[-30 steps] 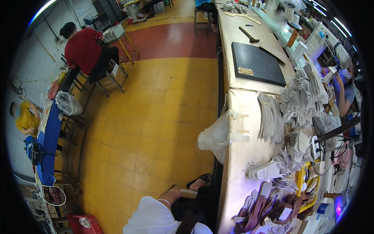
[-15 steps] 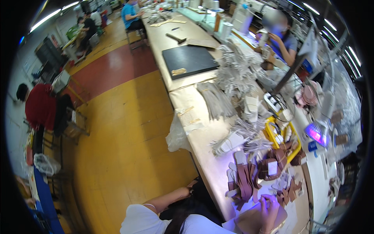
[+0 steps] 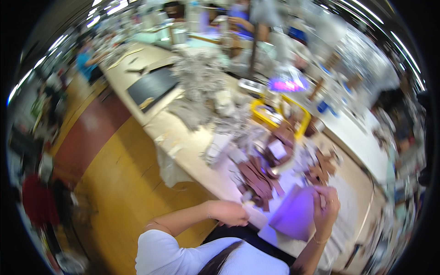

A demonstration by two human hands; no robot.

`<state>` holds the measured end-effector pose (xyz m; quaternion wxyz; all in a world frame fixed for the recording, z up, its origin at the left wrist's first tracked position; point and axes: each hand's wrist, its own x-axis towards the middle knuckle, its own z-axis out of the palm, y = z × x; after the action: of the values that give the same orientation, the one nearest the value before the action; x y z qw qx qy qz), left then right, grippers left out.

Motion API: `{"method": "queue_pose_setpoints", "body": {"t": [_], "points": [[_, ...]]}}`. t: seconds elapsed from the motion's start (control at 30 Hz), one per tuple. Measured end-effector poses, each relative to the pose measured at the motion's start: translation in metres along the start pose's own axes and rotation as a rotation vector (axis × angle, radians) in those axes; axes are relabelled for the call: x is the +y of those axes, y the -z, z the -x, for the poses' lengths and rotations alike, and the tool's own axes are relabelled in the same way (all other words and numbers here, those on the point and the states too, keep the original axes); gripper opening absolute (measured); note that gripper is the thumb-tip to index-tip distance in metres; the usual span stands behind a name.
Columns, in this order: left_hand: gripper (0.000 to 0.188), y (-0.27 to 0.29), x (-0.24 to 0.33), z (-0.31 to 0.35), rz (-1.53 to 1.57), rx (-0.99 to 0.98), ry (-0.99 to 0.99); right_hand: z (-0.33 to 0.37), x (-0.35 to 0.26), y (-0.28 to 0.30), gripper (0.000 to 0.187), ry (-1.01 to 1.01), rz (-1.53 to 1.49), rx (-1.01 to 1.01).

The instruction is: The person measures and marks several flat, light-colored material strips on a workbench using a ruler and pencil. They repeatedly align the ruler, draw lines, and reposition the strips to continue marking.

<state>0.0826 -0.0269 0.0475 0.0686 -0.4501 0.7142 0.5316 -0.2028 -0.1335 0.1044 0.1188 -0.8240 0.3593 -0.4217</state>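
Note:
My right hand is raised beside a flat brown sheet under purple light, thumb and fingertips pinched together. Whatever they hold, if anything, is too small to make out. Over the near table edge, left of the sheet, is my left hand; motion blur smears its fingers. Beyond the sheet lie brown strips in a loose bundle. Behind them sits a rolled brown bundle with a white label. Loose brown cut pieces lie farther right.
A lamp glows purple above a yellow basket. Grey strips are heaped farther back, beside a black board and a hammer. A co-worker sits across the table; another person in blue is far left.
The view has swung right, so the table appears shifted left and blurred. My left hand has come up from my lap to the table edge. My right hand has risen off the brown sheet.

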Motion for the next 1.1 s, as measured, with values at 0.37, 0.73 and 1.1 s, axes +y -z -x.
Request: {"method": "queue_pose_setpoints", "body": {"t": [0.37, 0.73, 1.1], "points": [[0.050, 0.002, 0.156, -0.127, -0.182, 0.828, -0.547, 0.104, 0.034, 0.149, 0.011, 0.002, 0.236, 0.021], [0.059, -0.002, 0.144, -0.181, -0.193, 0.771, -0.287, 0.181, 0.184, 0.287, 0.010, -0.331, 0.603, 0.164], [0.072, -0.016, 0.165, -0.177, -0.182, 0.737, 0.040, 0.319, 0.503, 0.531, 0.019, -0.958, 1.109, 0.449]]}}
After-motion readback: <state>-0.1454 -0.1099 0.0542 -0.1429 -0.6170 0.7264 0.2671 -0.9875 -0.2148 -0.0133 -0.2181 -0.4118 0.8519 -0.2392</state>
